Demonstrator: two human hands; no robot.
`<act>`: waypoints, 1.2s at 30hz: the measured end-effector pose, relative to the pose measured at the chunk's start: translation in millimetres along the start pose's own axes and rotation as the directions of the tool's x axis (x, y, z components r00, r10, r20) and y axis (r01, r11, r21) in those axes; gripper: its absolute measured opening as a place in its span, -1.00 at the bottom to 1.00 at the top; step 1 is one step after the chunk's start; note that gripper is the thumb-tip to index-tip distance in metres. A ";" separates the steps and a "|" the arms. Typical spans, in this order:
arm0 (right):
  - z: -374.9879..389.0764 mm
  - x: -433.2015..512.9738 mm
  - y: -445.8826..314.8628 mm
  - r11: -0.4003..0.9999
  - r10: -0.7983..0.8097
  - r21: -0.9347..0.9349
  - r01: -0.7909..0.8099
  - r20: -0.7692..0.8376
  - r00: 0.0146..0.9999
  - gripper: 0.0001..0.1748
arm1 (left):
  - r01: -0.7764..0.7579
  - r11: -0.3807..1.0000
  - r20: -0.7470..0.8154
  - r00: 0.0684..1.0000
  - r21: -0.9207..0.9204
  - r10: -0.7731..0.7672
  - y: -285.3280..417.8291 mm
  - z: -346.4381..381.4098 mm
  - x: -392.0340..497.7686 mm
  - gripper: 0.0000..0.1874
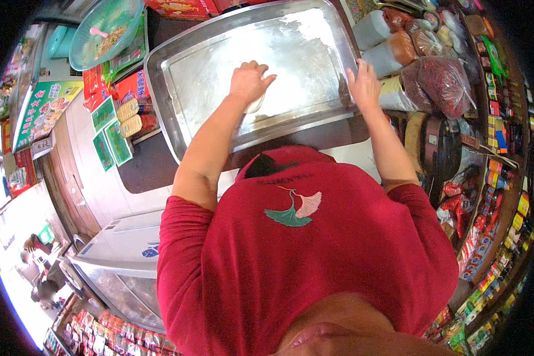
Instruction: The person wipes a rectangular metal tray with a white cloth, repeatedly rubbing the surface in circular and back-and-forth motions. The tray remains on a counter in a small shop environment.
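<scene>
A large rectangular stainless steel tray [191, 120] lies on the dark table in front of me, its inside bright with glare. White residue marks its far right corner. My left hand [251, 82] is over the tray's middle, palm down, with thumb and fingers apart. A small pale, smooth lump [256, 104], perhaps dough, shows beneath my left wrist; part of it is hidden by the hand. At the tray's right rim is my right hand [366, 86], with its thumb on the inner side and its fingers over the outside edge.
Left of the tray stand a translucent green basin [78, 49] with crumbly food and a pink spoon, tins [130, 125] and green packets [117, 141]. Filled bags [445, 84] and plastic jugs [394, 51] crowd the right. A white chest freezer [124, 240] stands behind, left.
</scene>
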State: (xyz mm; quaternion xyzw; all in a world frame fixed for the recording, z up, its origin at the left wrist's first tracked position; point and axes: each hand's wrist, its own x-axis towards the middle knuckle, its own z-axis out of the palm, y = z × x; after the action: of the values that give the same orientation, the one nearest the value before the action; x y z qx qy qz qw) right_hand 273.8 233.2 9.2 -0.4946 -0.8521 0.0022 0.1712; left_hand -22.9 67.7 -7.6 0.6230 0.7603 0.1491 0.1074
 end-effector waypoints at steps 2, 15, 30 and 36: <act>3.4 -12.3 11.0 0.997 0.075 0.001 -0.076 0.139 0.987 -0.39 | -0.001 0.993 0.062 0.998 0.121 -0.007 6.5 0.5 2.2 -0.58; 2.7 -21.7 14.6 0.978 0.139 0.117 -0.175 0.271 0.953 -0.31 | -0.208 0.970 -0.198 0.953 0.125 0.230 -2.5 -15.6 -98.3 -0.79; 12.1 -26.1 26.9 0.981 0.065 0.169 -0.094 0.170 0.983 -0.32 | 0.452 0.882 -0.183 0.864 -0.129 -0.470 -18.8 22.1 -19.2 -0.52; 9.7 -26.4 24.1 0.980 0.097 0.154 -0.130 0.206 0.974 -0.31 | 0.529 0.821 0.077 0.847 -0.217 -0.526 -55.0 -42.2 -63.2 -0.43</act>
State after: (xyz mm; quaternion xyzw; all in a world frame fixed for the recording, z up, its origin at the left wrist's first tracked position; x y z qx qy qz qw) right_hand 303.2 224.9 -11.7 -0.5239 -0.8320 0.1322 0.1259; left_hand -75.3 -8.0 10.5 0.3729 0.8795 0.1965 0.2208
